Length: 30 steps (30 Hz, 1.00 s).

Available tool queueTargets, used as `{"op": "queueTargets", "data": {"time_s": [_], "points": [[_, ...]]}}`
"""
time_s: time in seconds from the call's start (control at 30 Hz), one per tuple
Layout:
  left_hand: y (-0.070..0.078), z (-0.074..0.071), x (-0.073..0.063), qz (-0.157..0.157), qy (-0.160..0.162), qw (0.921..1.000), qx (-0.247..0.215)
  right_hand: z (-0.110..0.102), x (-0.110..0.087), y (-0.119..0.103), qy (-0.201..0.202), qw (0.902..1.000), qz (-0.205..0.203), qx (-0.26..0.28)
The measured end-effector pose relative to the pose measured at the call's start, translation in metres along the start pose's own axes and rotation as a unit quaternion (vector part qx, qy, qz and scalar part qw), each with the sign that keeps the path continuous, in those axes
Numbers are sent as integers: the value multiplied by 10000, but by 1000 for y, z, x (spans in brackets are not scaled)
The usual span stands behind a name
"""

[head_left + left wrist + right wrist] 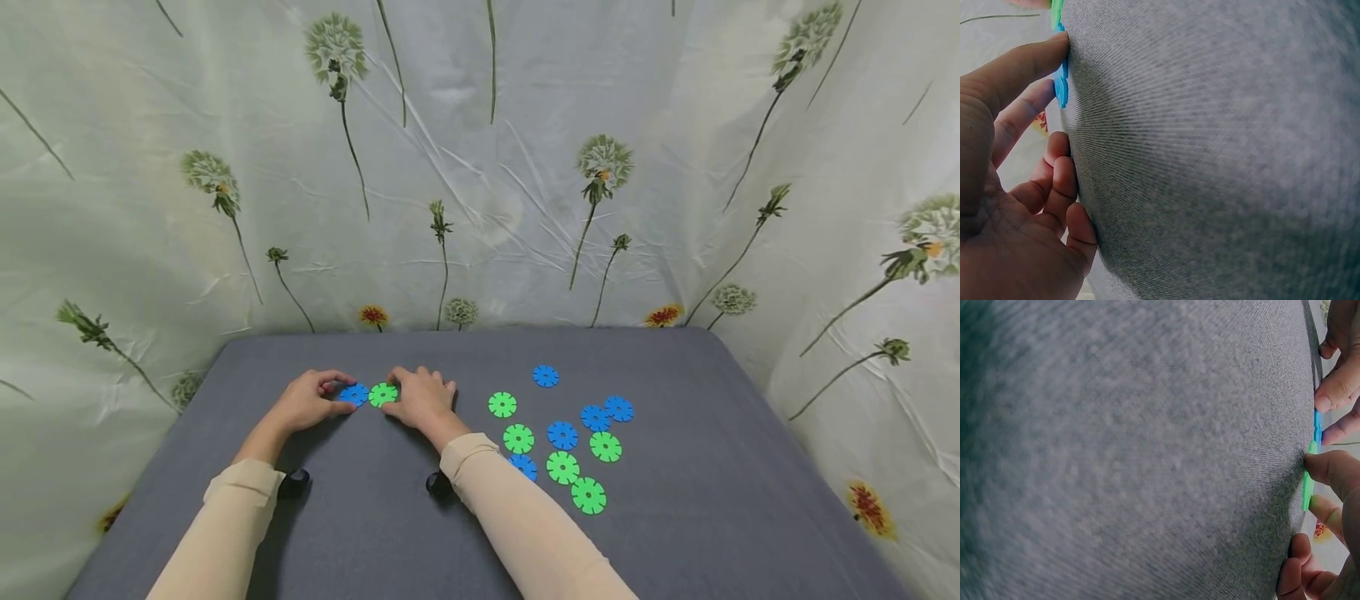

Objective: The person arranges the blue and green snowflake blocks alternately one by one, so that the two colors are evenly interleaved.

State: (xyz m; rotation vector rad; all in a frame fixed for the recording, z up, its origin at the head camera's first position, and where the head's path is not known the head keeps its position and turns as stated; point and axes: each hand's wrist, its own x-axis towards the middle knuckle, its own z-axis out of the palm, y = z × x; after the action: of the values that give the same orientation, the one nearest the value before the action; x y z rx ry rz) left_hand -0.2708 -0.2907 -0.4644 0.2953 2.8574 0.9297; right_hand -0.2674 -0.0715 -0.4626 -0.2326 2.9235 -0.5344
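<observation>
On the left part of the grey table, my left hand [306, 403] pinches a blue notched plastic disc [354, 394] between thumb and finger. Just to its right, my right hand [424, 402] holds a green notched disc [382, 395] the same way. The two discs lie edge to edge, seemingly touching; whether their slots interlock cannot be told. In the left wrist view the blue disc [1062, 92] is seen edge-on at the fingertips, other fingers resting near the cloth. The right wrist view shows the green disc [1307, 487] nearly flat on the table.
Several loose discs lie to the right, among them a green one [502, 405], a far blue one [546, 376] and a near green one [588, 496]. My right sleeve [525, 525] partly covers a blue disc [524, 466]. A flowered curtain [495, 208] hangs behind the table [697, 517].
</observation>
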Motion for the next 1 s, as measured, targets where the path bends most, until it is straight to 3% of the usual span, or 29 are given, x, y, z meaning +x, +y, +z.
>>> {"op": "queueTargets", "data": {"time_s": [0.7,0.83,1.0], "points": [[3,-1,1,20,62,10000,-36,-1,1,2,21,9999,-100,-4],[4,-1,2,-55,86,9999,-20,-3,1,6,-1,9997,-114,223],[5,1,5,66,131,9999,36,-8,1,11,-124,9974,-171,687]]}}
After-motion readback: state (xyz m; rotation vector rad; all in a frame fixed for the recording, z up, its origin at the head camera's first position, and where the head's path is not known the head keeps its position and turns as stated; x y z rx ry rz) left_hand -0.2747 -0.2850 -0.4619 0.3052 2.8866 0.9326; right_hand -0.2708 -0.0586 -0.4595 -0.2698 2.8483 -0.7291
